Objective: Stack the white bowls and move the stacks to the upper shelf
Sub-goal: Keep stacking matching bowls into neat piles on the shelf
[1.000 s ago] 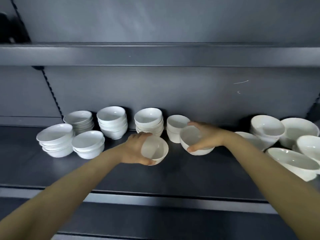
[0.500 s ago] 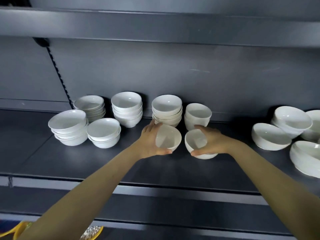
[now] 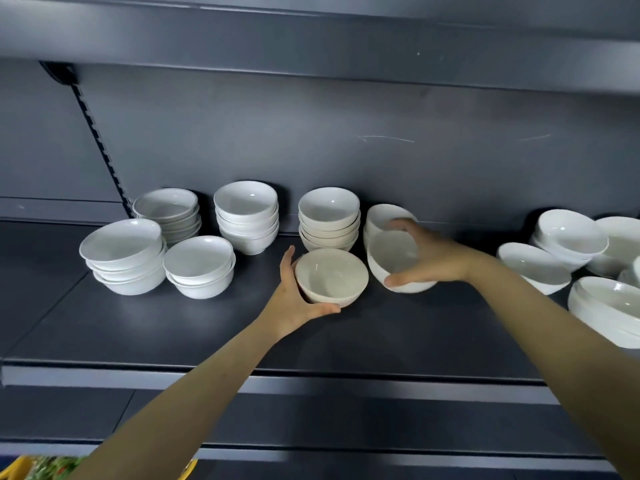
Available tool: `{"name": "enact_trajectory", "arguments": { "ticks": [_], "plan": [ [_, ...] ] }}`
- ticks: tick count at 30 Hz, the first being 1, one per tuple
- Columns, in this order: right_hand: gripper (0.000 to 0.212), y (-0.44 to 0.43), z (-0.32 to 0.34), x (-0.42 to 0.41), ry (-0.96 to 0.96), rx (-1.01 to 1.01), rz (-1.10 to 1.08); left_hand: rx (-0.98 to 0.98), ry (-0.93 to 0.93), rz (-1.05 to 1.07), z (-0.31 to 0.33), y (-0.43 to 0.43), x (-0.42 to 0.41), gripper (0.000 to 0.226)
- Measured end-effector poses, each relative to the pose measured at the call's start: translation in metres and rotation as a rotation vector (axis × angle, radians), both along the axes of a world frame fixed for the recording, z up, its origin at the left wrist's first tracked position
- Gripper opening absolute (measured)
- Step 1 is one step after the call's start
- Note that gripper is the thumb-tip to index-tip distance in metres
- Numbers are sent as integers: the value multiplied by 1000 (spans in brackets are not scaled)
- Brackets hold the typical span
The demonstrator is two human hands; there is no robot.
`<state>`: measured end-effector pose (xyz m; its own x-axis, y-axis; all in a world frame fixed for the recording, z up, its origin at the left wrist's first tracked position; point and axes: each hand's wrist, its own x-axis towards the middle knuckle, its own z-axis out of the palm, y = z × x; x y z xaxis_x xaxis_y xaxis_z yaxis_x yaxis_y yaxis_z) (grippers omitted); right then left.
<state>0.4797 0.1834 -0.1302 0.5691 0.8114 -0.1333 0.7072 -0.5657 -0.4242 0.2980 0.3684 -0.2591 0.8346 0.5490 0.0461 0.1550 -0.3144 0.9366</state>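
Left stacks: I count 5 stacks of white bowls (image 3: 246, 216) at the left of the lower shelf (image 3: 173, 327).
Left hand: my left hand (image 3: 294, 303) cups 1 cream bowl (image 3: 330, 277) from its left side. The bowl is upright, mid-shelf.
Right hand: my right hand (image 3: 433, 258) grips 1 tilted bowl (image 3: 394, 261) by its rim, in front of a short stack (image 3: 384, 214).
Right group: more bowls (image 3: 571, 237) sit well apart.
Upper shelf: the upper shelf (image 3: 311, 46) front edge runs overhead.

White bowls (image 3: 330, 277); dark grey shelf (image 3: 138, 323).
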Motion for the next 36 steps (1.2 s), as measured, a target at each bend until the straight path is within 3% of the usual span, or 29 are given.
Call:
{"name": "enact_trajectory", "arguments": {
  "ticks": [3, 11, 22, 36],
  "plan": [
    [97, 13, 20, -10, -4, 66, 30, 4, 38, -45, 2, 2, 5, 125],
    [106, 65, 6, -44, -3, 20, 131, 45, 64, -137, 2, 14, 2, 91],
    [111, 77, -18, -54, -57, 47, 166, 97, 16, -115, -1, 16, 1, 85],
    [88, 73, -45, -54, 11, 221, 75, 60, 61, -78, -8, 17, 2, 93]
  ]
}}
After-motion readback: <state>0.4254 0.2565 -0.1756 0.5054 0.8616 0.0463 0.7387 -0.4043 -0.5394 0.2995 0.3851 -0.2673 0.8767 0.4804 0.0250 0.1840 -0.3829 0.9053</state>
